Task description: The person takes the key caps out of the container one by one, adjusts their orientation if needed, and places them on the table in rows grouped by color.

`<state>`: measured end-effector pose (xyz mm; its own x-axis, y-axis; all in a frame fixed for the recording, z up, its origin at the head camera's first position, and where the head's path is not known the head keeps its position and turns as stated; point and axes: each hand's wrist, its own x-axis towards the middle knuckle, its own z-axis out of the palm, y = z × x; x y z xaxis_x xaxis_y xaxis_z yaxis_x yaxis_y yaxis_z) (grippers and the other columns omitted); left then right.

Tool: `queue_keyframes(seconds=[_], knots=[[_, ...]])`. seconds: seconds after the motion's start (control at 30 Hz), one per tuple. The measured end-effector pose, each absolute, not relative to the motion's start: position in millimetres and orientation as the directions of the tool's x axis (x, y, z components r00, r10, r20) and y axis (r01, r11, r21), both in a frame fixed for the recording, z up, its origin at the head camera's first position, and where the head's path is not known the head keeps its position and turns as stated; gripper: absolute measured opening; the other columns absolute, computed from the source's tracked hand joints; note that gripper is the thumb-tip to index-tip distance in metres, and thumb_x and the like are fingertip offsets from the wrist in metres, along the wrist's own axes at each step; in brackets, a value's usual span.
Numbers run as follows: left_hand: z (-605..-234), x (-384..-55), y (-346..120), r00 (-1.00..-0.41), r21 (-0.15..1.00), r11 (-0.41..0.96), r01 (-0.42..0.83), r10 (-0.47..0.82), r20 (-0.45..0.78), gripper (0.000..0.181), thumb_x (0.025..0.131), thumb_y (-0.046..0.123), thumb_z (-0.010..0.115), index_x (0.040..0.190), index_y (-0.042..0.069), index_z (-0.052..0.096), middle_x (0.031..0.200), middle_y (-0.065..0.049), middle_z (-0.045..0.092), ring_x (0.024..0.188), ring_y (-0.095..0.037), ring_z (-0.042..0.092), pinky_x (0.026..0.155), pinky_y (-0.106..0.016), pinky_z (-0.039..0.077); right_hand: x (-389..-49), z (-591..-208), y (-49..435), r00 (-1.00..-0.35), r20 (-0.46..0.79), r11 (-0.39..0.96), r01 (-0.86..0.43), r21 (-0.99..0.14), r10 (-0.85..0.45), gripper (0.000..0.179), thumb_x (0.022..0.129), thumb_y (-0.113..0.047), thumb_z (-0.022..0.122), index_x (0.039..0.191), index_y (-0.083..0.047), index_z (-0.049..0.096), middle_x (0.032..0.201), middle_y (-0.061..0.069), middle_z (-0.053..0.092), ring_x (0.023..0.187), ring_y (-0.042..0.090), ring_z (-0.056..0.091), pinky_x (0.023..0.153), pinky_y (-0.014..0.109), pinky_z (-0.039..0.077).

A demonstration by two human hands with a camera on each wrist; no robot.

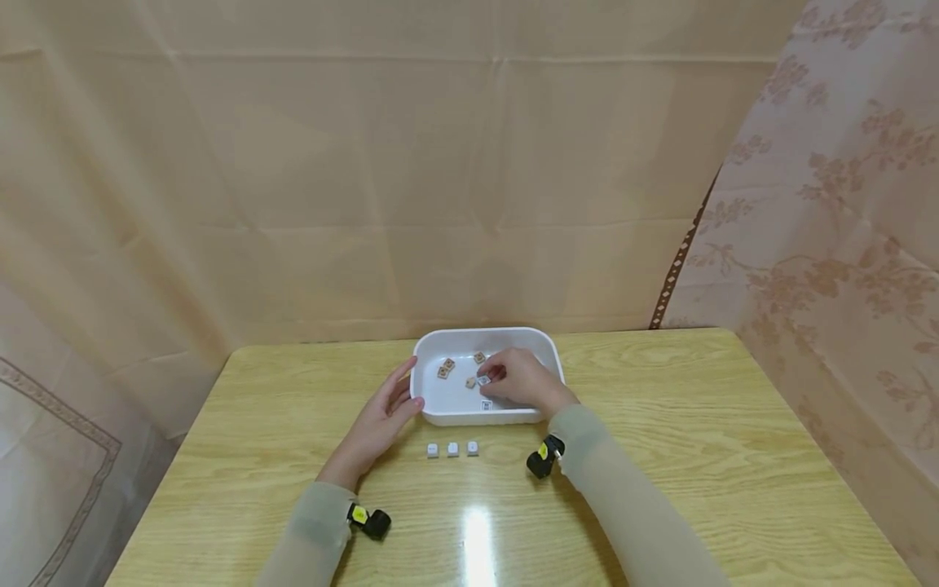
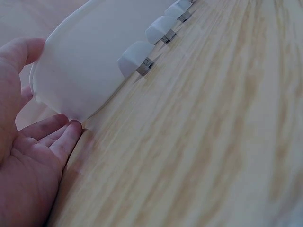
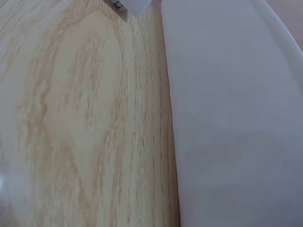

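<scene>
My left hand (image 1: 377, 420) holds the left end of a white tray (image 1: 539, 336). In the left wrist view, one digit touches its rim and other fingertips meet its lower wall. My right hand (image 1: 526, 380) reaches over the tray's right side and pinches a small white square piece (image 1: 483, 381) with a dark marking. Another marked white piece (image 1: 487, 405) lies near the front wall inside. Several small brown square pieces (image 1: 443, 372) lie in the tray. The right wrist view leaves the fingers out of sight.
Three small white keycap-like pieces (image 1: 452, 449) stand in a row on the wooden table (image 1: 660, 456), before the tray. The left wrist view shows grey undersides beneath their white caps (image 2: 136, 55). A beige curtain (image 1: 440, 187) hangs behind the table.
</scene>
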<state>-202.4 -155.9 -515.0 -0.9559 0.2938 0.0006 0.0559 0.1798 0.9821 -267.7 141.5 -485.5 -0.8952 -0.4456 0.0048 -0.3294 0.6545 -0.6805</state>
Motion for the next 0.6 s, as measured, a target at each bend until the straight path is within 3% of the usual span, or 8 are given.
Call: queue_keyframes(seconds=[0.27,0.6], knots=[[-516.4,-206.1,-157.5,-0.949,0.987,0.147,0.058,0.314,0.009,0.072,0.112,0.017,0.067,0.173,0.024,0.031,0.17,-0.022,0.041,0.157,-0.036,0.042,0.125,-0.038,0.041,-268.8,-485.4,140.8,-0.873,0.006,0.612,-0.347,-0.711,-0.488,0.02,0.09,-0.011,0.09,0.109,-0.007,0.084,0.085,-0.007,0.073,0.081,0.006,0.063,0.079,0.025,0.056],[-512.2,-203.3,-157.4,-0.951,0.988,0.147,0.049,0.31,0.001,0.072,0.111,0.02,0.068,0.173,0.028,0.032,0.171,-0.019,0.041,0.158,-0.034,0.042,0.125,-0.037,0.041,-267.3,-483.8,139.9,-0.884,-0.009,0.61,-0.316,-0.727,-0.468,0.019,0.092,-0.014,0.09,0.109,-0.01,0.082,0.089,-0.006,0.072,0.085,0.009,0.064,0.083,0.028,0.057]])
